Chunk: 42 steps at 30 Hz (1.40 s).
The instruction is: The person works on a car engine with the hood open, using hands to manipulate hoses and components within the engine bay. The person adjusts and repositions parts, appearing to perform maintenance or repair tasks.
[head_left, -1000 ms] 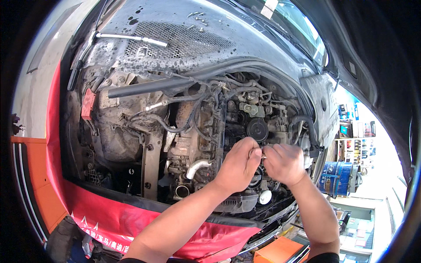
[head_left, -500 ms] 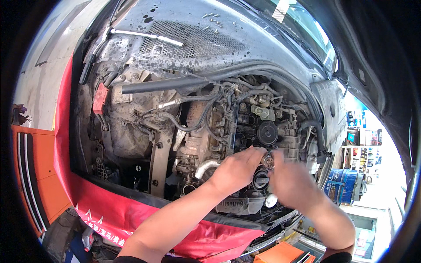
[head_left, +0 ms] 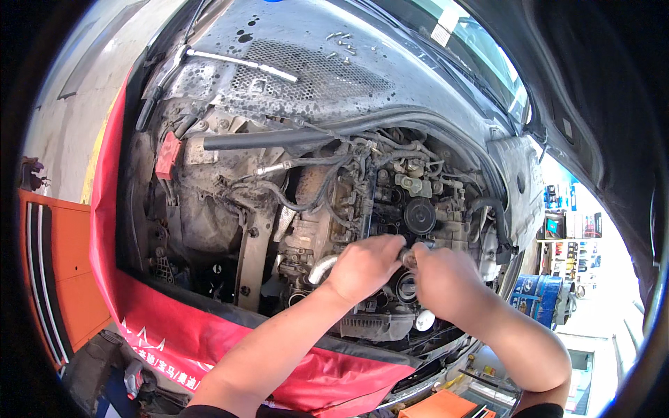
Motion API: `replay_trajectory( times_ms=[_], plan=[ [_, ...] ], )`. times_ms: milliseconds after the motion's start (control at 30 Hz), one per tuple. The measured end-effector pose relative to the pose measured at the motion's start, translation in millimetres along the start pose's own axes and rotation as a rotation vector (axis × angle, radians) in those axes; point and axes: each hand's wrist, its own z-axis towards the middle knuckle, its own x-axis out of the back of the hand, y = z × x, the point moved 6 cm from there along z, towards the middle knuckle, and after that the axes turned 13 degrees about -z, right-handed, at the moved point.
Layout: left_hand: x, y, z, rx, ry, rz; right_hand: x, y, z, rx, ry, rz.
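Both hands work over the top of a dirty car engine (head_left: 306, 240), just in front of a round black cap (head_left: 419, 216). My left hand (head_left: 366, 268) is closed, thumb and fingers pinched together at the engine top. Close against it on the right is my right hand (head_left: 449, 279), its fingers curled in. Between the fingertips shows a small metallic part (head_left: 410, 259), mostly covered, whose kind I cannot make out. A dark round fitting (head_left: 406, 286) and a white round cap (head_left: 424, 320) sit just below the hands.
A long-handled ratchet (head_left: 244, 64) and several bolts (head_left: 341, 45) lie on the grey panel behind the engine. A red fender cover (head_left: 230, 362) drapes the front edge. The raised hood (head_left: 585, 90) hangs at right; an orange tool cabinet (head_left: 66, 272) stands left.
My right hand has come in leftward against the left hand and is less blurred. My left hand stays pinched at nearly the same spot. The whole view has shifted slightly.
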Motion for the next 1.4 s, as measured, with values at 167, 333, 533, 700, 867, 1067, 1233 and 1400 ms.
replay_trajectory(
  times_ms=[167, 333, 533, 700, 867, 1067, 1233, 1400],
  plan=[
    [0.2, -5.4, -1.6, -0.056, 0.109, -0.048, 13.5, -0.7, 8.6, 0.073, 0.028, -0.246],
    [2.1, -7.3, -0.1, -0.123, 0.112, -0.068, -6.4, 5.5, 2.4, 0.043, -0.015, -0.204],
    [-7.5, -9.6, -0.8, -0.038, 0.008, 0.008, -22.4, 10.9, 0.7, -0.048, -0.115, -0.082],
    [-6.5, -5.0, 3.4, -0.185, 0.126, -0.040, 3.7, 0.4, 1.5, 0.127, 0.329, -0.298],
    [-7.2, -13.9, 2.8, -0.050, 0.048, 0.041, -27.9, 9.0, -9.6, -0.080, -0.112, 0.082],
    [-4.4, -15.3, 4.8, -0.035, 0.071, -0.089, -25.1, 0.0, -11.1, -0.087, 0.193, 0.174],
    [-1.4, -13.0, -0.2, -0.174, 0.162, -0.184, -6.8, -8.5, -7.8, 0.175, 0.486, 0.108],
    [-12.7, -34.7, 8.1, 0.149, 0.099, -0.188, -34.9, 5.7, -2.7, -0.188, 0.046, 0.175]
  ],
)
